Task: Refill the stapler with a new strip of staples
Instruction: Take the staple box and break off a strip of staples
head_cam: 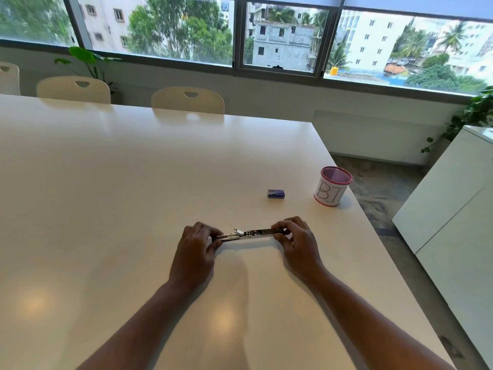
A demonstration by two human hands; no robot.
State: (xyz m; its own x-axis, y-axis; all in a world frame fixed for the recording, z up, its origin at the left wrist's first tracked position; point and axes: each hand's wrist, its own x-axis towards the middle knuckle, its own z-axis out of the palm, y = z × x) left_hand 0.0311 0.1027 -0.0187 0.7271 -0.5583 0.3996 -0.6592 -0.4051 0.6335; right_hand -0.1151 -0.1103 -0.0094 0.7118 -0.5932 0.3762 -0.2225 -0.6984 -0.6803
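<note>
Head cam: stapler (249, 234) is folded out flat on the white counter (133, 182). Left hand (198, 245) has its grip pinched on one end, right hand (296, 240) on the other. Small blue staple box (276, 193) sits further back, near a mesh cup (333, 186).

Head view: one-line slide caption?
Both hands, left and right, hold an opened metal stapler over the white table.

The only writing that can be read is on the mesh cup (333, 186) standing at the far right of the table (106, 196): a white paper wrapped round it bears large hand-drawn letters, "BI". The small blue box (276, 193) just left of the cup carries print too small to read.
</note>
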